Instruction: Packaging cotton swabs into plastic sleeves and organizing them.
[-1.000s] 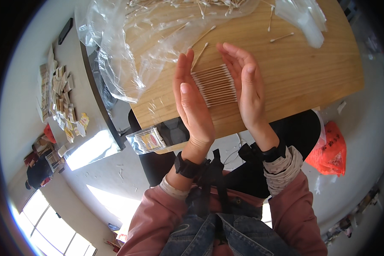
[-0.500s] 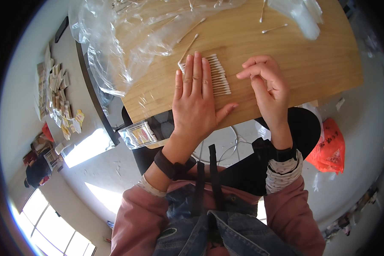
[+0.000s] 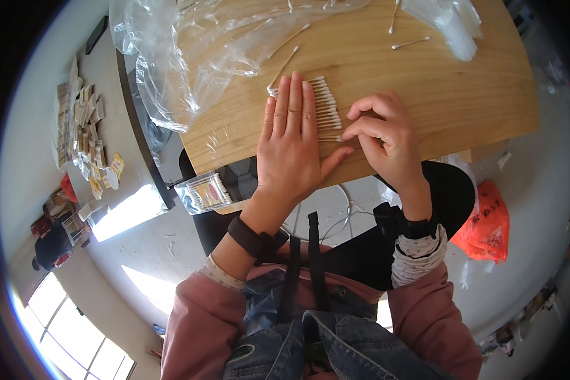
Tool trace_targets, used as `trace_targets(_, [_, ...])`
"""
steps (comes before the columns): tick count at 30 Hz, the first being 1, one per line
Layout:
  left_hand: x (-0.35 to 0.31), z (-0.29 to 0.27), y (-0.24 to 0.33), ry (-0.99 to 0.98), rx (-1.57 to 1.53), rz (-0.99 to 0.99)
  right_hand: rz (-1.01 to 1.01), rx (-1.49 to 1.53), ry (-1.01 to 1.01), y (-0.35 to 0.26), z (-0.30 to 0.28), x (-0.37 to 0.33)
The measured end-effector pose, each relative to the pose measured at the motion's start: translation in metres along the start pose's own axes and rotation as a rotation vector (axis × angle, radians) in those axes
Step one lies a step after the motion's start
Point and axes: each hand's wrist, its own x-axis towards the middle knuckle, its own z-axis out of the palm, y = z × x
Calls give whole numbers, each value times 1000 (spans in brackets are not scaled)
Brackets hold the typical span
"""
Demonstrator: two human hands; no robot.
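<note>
A row of white-tipped cotton swabs (image 3: 327,104) lies side by side on the wooden table (image 3: 462,107). My left hand (image 3: 289,139) rests flat over the row's left part, fingers stretched upward and thumb out to the side, hiding the swabs beneath. One swab (image 3: 330,139) at the near end lies slightly apart from the others. My right hand (image 3: 392,136) is at that swab's right tip, the index fingertip at or touching it. Its fingers are bent and apart, and no swab shows inside the hand. Another swab (image 3: 284,66) leans out from the row's upper left.
Crumpled clear plastic (image 3: 164,69) spreads over the table's left side. Clear bags (image 3: 453,28) lie at the far right, near a loose swab (image 3: 410,43). A clear pack of swabs (image 3: 204,192) sits by the near left edge. A red bag (image 3: 487,221) stands below right.
My right hand has moved left and slightly down to the row's near end. The nearest swab now lies apart from its neighbours. My left hand stays flat on the swabs.
</note>
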Motion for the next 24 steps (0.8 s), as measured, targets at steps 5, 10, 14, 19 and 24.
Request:
trace_targets(5, [0,-1,1,-2,15,-1,60,52,97,0,4,1])
trace_targets(10, [0,0,1,-3,0,-10,-22,-63,43,2,4,4])
trace_targets(14, [-1,-2,1,1,1,-10,9,-3,76,2,7,5])
trace_targets(19, [0,-1,1,4,7,-6,33,-38,121,1,9,8])
trace_targets(24, [0,-2,1,13,-3,-4,29,-60,107,2,10,10])
